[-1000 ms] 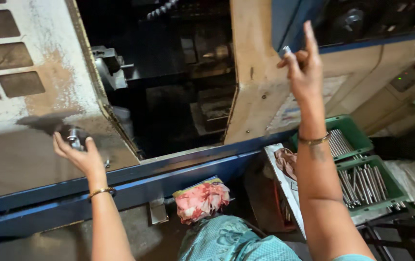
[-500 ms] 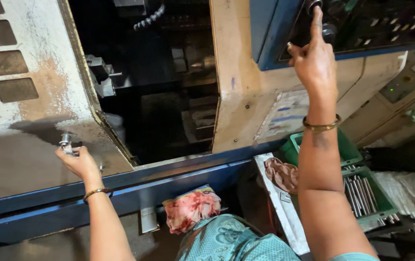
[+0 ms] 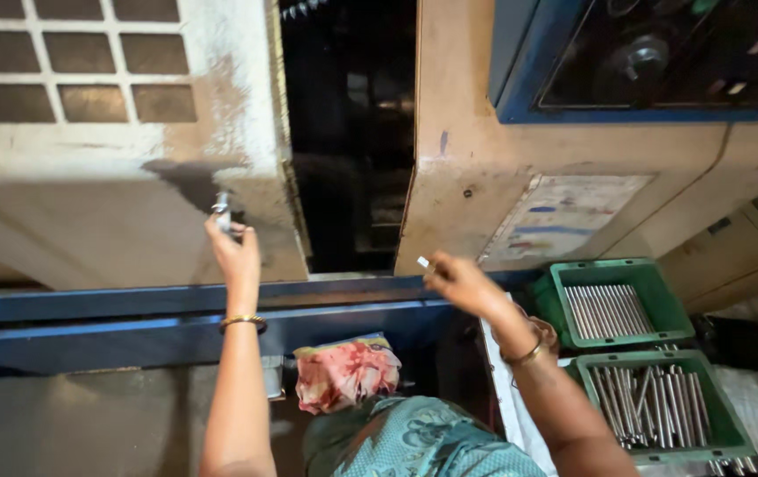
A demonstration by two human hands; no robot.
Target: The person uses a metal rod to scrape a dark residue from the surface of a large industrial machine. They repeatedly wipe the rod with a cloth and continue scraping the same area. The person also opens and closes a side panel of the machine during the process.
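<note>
My left hand (image 3: 233,249) grips the small metal handle (image 3: 222,210) on the worn cream sliding door (image 3: 114,212) of a machine. The door stands partly across the dark opening (image 3: 352,141). My right hand (image 3: 458,281) is lowered in front of the cream machine panel (image 3: 538,177), pinching a small pale metal piece (image 3: 424,262) between its fingertips. Both wrists wear a thin bangle.
Two green crates of metal rods sit at the right, one farther (image 3: 613,307) and one nearer (image 3: 657,406). A blue rail (image 3: 114,309) runs below the door. A red-and-white cloth (image 3: 344,371) lies by the rail. A blue-framed control panel (image 3: 644,62) is at upper right.
My right hand came down from the control panel to waist height beside the opening. My left hand pulled the door to the right, narrowing the dark opening.
</note>
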